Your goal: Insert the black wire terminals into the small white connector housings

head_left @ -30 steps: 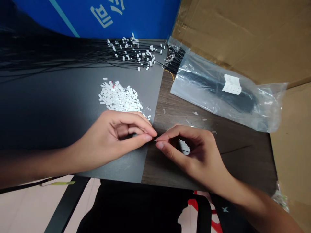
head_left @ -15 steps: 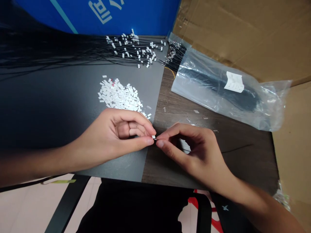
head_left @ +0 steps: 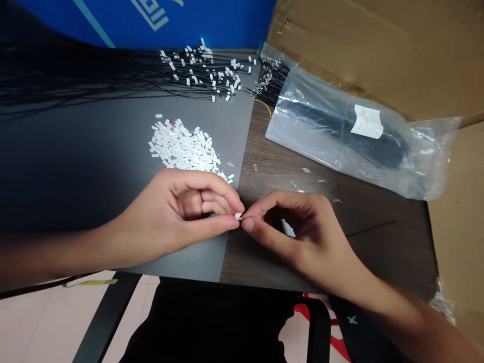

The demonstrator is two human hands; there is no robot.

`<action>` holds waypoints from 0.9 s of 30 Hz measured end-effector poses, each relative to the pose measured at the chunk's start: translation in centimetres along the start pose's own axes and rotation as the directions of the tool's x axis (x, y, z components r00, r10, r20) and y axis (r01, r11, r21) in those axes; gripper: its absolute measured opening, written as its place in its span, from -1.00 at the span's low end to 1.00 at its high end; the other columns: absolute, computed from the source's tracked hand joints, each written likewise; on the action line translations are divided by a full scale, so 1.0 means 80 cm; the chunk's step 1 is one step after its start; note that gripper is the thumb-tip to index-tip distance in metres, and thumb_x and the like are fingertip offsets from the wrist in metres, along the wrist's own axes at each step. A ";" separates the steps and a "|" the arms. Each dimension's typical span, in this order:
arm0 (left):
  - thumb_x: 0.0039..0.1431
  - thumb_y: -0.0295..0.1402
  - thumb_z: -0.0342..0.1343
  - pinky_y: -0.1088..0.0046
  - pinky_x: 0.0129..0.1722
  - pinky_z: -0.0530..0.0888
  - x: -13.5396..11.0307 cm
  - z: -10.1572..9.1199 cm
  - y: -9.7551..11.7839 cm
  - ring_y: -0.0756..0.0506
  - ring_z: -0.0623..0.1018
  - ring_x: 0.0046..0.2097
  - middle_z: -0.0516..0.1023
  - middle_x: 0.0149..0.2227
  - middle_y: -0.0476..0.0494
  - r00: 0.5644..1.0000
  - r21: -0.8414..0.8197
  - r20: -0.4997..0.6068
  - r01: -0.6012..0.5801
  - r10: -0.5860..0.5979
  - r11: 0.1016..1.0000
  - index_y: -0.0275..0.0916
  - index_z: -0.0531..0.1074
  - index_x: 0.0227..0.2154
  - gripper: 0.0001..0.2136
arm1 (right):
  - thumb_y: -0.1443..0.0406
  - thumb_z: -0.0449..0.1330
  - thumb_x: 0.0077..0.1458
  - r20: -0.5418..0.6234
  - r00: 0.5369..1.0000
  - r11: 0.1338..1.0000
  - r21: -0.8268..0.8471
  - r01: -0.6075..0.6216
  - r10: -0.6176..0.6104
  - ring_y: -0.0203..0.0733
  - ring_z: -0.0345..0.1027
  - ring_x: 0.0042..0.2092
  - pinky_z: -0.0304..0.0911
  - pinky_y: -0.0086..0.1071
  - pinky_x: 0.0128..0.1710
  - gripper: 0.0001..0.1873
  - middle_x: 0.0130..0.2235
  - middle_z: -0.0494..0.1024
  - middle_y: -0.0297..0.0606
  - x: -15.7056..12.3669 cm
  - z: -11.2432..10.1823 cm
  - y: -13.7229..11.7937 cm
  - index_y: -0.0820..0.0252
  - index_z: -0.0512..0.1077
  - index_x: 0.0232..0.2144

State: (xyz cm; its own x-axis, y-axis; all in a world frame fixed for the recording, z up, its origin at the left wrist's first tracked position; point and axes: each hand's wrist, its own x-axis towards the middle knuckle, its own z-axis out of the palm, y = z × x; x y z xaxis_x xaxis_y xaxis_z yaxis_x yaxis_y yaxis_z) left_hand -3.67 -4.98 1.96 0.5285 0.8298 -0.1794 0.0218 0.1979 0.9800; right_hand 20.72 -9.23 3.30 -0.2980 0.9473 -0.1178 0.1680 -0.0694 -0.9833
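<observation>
Head view: fingers (head_left: 227, 222) pinch white plastic connector (head_left: 238, 216)

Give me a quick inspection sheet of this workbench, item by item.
Surface: dark mat beside a brown wood tabletop.
Job's things: small white plastic piece between both hands' fingertips; white pile nearby.
Clutter: tiny clear bits on the wood.
Hands: left hand and right hand both pinching.
Cables: black wires fanned across the mat; more in a plastic bag.
Surroundings: cardboard, blue board.
</observation>
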 end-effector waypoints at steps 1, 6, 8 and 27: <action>0.17 -0.50 0.57 0.66 -0.18 0.75 0.000 0.001 0.000 -0.07 0.83 -0.25 0.83 -0.27 -0.06 1.000 -0.004 -0.001 0.004 -0.004 1.000 -0.15 0.80 -0.33 -0.88 | 0.20 0.64 0.33 0.006 1.000 1.000 0.005 -0.007 0.007 -0.22 0.64 -0.31 0.54 -0.41 -0.31 -0.80 -0.30 0.81 -0.29 0.000 0.000 0.000 0.12 0.77 -0.28; 0.16 -0.56 0.56 0.70 -0.18 0.74 0.002 0.004 0.002 -0.05 0.85 -0.24 0.84 -0.28 -0.01 1.000 -0.044 -0.003 -0.005 0.005 0.999 -0.08 0.83 -0.33 -0.82 | 0.16 0.64 0.35 0.043 0.998 0.999 0.022 -0.043 0.042 -0.22 0.62 -0.30 0.53 -0.41 -0.32 -0.77 -0.30 0.81 -0.29 0.000 -0.002 -0.001 0.13 0.77 -0.28; 0.17 -0.58 0.55 0.70 -0.17 0.74 0.002 0.004 0.001 -0.04 0.85 -0.22 0.85 -0.27 0.01 1.000 -0.063 0.006 -0.007 0.007 0.998 -0.06 0.84 -0.32 -0.79 | 0.16 0.63 0.35 0.045 0.997 0.998 0.023 -0.060 0.059 -0.22 0.61 -0.31 0.51 -0.41 -0.32 -0.77 -0.30 0.80 -0.29 -0.001 -0.002 -0.001 0.13 0.76 -0.28; 0.27 -0.62 0.54 0.66 -0.15 0.74 -0.009 0.005 0.001 0.00 0.81 -0.22 0.86 -0.22 0.01 0.965 0.210 0.004 -0.255 0.260 0.944 -0.04 0.88 -0.26 -0.75 | 0.37 0.65 0.26 0.185 0.970 0.949 0.242 -0.202 0.159 -0.38 0.37 -0.36 0.28 -0.50 -0.35 -0.79 -0.40 0.61 -0.44 0.004 -0.005 0.000 0.21 0.70 -0.36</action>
State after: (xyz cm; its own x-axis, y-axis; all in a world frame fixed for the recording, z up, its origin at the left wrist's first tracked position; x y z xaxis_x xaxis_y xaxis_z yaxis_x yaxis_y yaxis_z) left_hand -3.72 -5.76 2.16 0.5190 0.8508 0.0824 0.0636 -0.1345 0.9889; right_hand 20.98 -8.78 3.31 -0.4361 0.8497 -0.2963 -0.0081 -0.3329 -0.9429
